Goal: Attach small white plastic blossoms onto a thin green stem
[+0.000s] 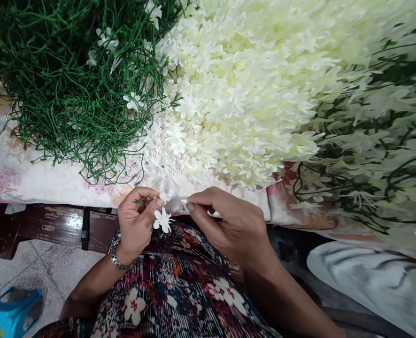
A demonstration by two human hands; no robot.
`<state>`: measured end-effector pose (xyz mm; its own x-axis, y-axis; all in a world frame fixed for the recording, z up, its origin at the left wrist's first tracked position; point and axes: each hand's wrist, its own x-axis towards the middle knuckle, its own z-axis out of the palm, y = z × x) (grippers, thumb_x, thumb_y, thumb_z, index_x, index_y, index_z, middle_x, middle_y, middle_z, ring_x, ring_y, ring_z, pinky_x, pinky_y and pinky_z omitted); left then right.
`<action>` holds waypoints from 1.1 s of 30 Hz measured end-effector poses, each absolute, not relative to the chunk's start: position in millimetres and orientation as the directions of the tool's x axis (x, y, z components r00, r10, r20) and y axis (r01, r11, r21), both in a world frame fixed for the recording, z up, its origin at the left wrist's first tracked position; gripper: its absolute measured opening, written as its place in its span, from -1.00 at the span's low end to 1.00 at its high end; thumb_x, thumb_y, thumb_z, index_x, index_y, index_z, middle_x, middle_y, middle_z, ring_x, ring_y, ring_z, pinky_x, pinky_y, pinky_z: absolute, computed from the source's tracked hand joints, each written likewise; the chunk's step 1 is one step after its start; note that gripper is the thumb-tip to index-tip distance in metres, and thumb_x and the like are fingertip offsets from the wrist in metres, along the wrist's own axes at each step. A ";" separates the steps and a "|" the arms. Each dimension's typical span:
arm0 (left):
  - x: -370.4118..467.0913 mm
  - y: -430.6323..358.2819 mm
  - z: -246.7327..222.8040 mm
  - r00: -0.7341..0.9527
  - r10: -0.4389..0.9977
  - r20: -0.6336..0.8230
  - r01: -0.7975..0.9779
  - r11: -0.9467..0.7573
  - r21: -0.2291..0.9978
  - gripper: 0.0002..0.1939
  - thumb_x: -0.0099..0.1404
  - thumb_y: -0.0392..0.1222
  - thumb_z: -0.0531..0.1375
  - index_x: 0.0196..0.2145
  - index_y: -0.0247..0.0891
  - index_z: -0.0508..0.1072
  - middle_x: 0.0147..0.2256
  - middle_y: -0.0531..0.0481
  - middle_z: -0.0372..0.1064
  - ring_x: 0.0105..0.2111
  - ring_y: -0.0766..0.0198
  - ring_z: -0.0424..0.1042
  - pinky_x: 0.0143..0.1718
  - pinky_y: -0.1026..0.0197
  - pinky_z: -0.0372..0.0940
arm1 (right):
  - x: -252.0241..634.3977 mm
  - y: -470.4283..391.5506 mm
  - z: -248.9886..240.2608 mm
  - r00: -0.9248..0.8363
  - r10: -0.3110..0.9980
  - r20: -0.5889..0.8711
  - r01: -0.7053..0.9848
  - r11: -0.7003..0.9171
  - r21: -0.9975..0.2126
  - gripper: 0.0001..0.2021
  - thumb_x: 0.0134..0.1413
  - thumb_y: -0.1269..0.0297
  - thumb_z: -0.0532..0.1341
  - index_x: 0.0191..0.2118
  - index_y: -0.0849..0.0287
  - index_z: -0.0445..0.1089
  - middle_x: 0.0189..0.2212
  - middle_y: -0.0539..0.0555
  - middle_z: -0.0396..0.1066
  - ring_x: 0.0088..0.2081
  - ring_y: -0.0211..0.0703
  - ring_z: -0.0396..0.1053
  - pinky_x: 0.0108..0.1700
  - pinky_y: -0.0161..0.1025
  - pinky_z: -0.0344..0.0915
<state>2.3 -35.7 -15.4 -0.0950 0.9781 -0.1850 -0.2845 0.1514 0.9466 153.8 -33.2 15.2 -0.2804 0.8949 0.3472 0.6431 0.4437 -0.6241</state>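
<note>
My left hand pinches a thin green stem that carries small white artificial flowers. My right hand holds a single white flower piece at its fingertips, close against the stem's tip. Both hands meet at the near edge of the table, above my patterned lap. A metal watch sits on my left wrist.
A heap of loose green stems lies at the back left, a large pile of cream flower heads in the middle, and finished flowered stems at right. A floral cloth covers the table. A blue stool stands on the floor.
</note>
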 end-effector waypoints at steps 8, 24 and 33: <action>2.9 -39.7 -8.4 -0.005 0.990 0.139 -0.012 -0.139 0.990 -0.90 0.08 -0.41 0.16 -0.40 -0.30 0.39 -0.41 0.01 0.32 -0.37 0.38 0.33 -0.38 0.37 0.24 | 141.0 -32.0 14.5 -0.277 0.899 0.339 0.602 0.437 -0.668 -0.92 -0.01 0.46 0.06 -0.41 0.25 0.29 -0.59 -0.01 0.25 -0.53 -0.39 0.18 -0.50 -0.40 0.16; -5.5 -44.4 -7.8 0.167 0.953 0.253 0.098 -0.271 0.958 -0.76 0.10 -0.33 0.10 -0.22 -0.32 0.34 -0.43 -0.01 0.32 -0.57 0.44 0.23 -0.52 0.34 0.21 | 144.6 -37.4 5.1 -0.265 0.894 0.361 0.519 0.447 -0.728 -0.88 -0.07 0.52 0.09 -0.35 0.25 0.28 -0.57 -0.02 0.24 -0.51 -0.38 0.19 -0.47 -0.39 0.18; -0.5 -37.7 -5.8 0.166 0.967 0.191 0.116 -0.212 0.970 -0.91 0.11 -0.40 0.11 -0.42 -0.29 0.38 -0.49 0.01 0.31 -0.47 0.38 0.30 -0.42 0.32 0.22 | 144.3 -39.7 0.8 -0.313 0.857 0.410 0.496 0.516 -0.698 -0.85 -0.08 0.55 0.09 -0.32 0.24 0.28 -0.53 0.03 0.28 -0.48 -0.32 0.24 -0.47 -0.35 0.22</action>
<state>-0.5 -37.7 -5.8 0.1662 0.9674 0.1913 0.1163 -0.2118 0.9704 144.3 -39.7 0.8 -0.3128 0.8565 0.4105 0.4962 0.5159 -0.6983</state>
